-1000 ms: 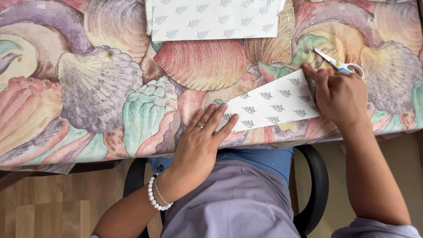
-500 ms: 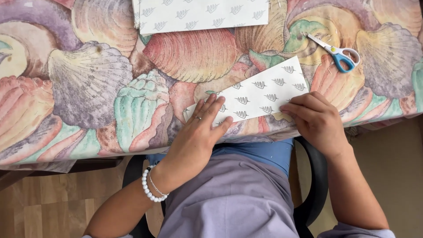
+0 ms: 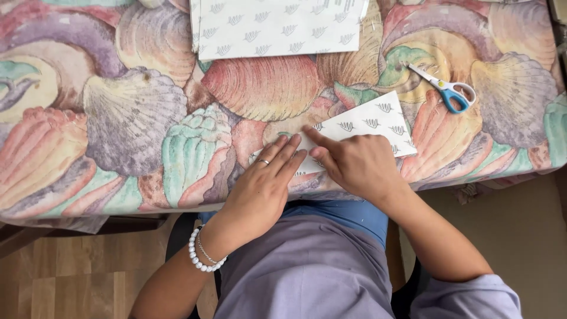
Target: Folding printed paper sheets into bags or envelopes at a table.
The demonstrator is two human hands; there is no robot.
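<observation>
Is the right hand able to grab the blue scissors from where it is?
Probably yes. The right hand rests flat on the patterned paper, and the scissors lie apart on the shell tablecloth, with nothing between them.

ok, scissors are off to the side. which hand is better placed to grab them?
Right, probably. The scissors lie beyond the right hand, on its side of the paper. The left hand lies flat on the paper's other end, farther away.

The left hand and right hand cover the near half of a patterned white paper piece; its edge under the fingers is hidden. A larger patterned sheet beyond the fingertips is cut off by the top edge.
</observation>
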